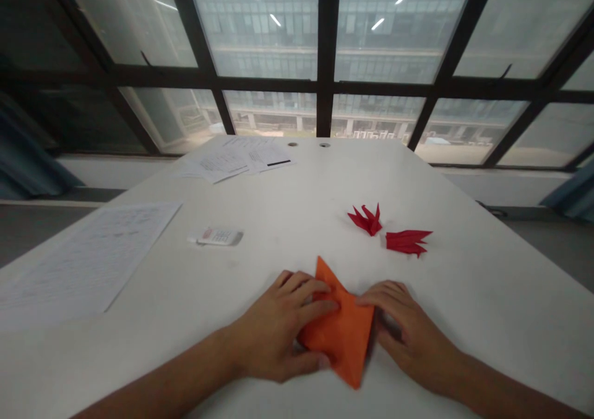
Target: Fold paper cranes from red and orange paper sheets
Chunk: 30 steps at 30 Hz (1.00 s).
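A folded piece of orange paper (346,329) lies on the white table (288,202), with one point towards the window and another towards the near edge. My left hand (288,323) rests on its left part, fingers apart and pressing down on the paper. At its right corner is my right hand (408,329), with the fingertips on the edge and the thumb beside it, pinching the corner. Beyond the hands, to the right, sit two folded red paper pieces (366,220) (407,242) with pointed ends.
A small white packet (219,236) lies left of centre. A large printed sheet (93,255) covers the table's left side. More printed papers (227,161) are at the far left, near two round holes in the tabletop. Windows stand behind the table.
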Motion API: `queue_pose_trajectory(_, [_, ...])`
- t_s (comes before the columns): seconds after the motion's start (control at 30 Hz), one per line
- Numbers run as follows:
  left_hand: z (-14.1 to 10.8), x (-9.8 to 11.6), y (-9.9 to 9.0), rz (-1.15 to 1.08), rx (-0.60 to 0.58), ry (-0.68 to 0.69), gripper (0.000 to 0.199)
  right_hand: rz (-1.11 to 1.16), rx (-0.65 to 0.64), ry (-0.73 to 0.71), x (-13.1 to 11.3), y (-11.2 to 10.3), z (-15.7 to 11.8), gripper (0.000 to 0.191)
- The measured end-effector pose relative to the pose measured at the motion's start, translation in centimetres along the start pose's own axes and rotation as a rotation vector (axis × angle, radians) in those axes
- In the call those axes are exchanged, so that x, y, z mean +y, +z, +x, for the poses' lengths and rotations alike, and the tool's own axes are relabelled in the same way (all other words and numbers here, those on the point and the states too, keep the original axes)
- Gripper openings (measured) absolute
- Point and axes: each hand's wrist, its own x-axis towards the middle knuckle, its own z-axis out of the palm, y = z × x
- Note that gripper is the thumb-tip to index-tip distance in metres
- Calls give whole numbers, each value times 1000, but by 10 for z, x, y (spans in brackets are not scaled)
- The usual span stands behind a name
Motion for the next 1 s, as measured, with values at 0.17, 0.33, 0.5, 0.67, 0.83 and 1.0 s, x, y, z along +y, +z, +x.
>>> queue_pose_trajectory(0.17, [-1, -1, -3, 33, 6, 67, 66, 73, -12, -110, 5, -1, 0, 46])
queue_pose_trajectory(0.33, [0, -2, -2, 6, 8, 167, 65, 52, -41, -47, 1, -5, -2, 37])
queue_pose_trajectory(0.5, [0, 1, 1, -1, -3, 163, 58, -129, 20, -218, -12, -5, -5, 30])
queue_pose_trajectory(0.67, [1, 2, 1, 1, 19, 174, 55, -273, 17, -368, -17, -3, -10, 45])
queue_pose_trajectory(0.83, [3, 3, -1, 15, 17, 173, 65, -280, 3, -214, -18, -2, -10, 41])
queue_pose_trajectory(1.0, [3, 3, -1, 25, 1, 179, 64, -221, 11, -42, -19, -6, -10, 31])
